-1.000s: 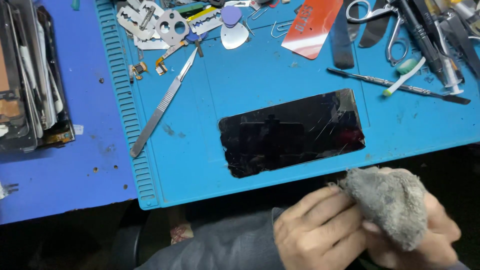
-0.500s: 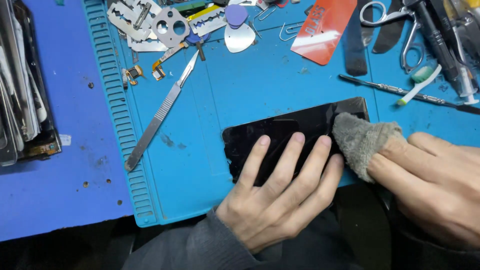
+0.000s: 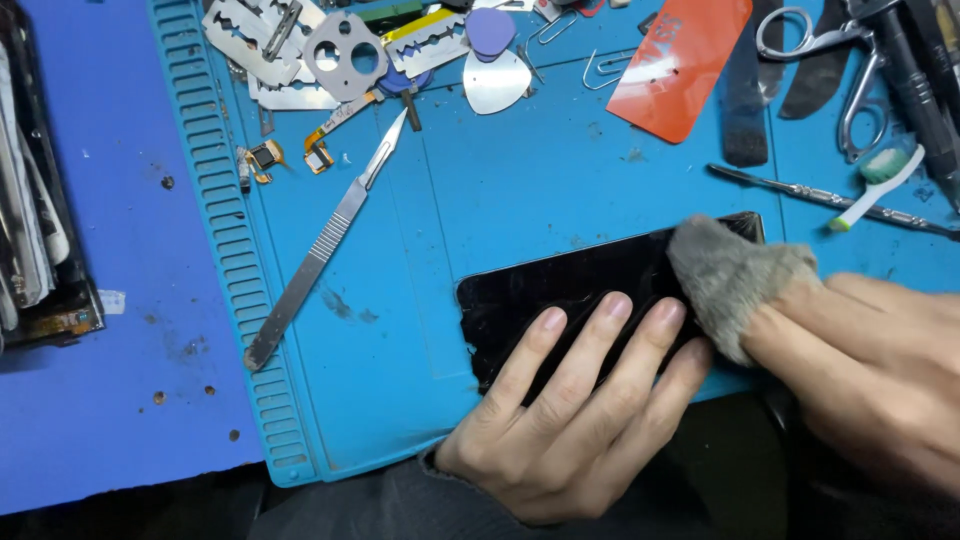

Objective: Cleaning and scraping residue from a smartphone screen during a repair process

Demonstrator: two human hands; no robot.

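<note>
A black, cracked phone screen (image 3: pixel 560 290) lies flat on the blue work mat (image 3: pixel 480 180) near its front edge. My left hand (image 3: pixel 570 400) rests on it with fingers spread flat, pressing the glass down. My right hand (image 3: pixel 870 370) comes in from the right and pinches a grey cloth (image 3: pixel 735 275), which sits on the screen's upper right corner.
A scalpel (image 3: pixel 325 240) lies diagonally left of the screen. Razor blades, picks and small parts (image 3: pixel 340 50) crowd the mat's back edge. An orange card (image 3: pixel 680 65), scissors (image 3: pixel 850 60), a metal spudger (image 3: pixel 830 200) and a toothbrush (image 3: pixel 875 180) lie at the back right. Stacked items (image 3: pixel 35 200) sit far left.
My left hand came up from below the table edge and spread flat on the screen. My right hand brought the cloth up onto the screen's right end.
</note>
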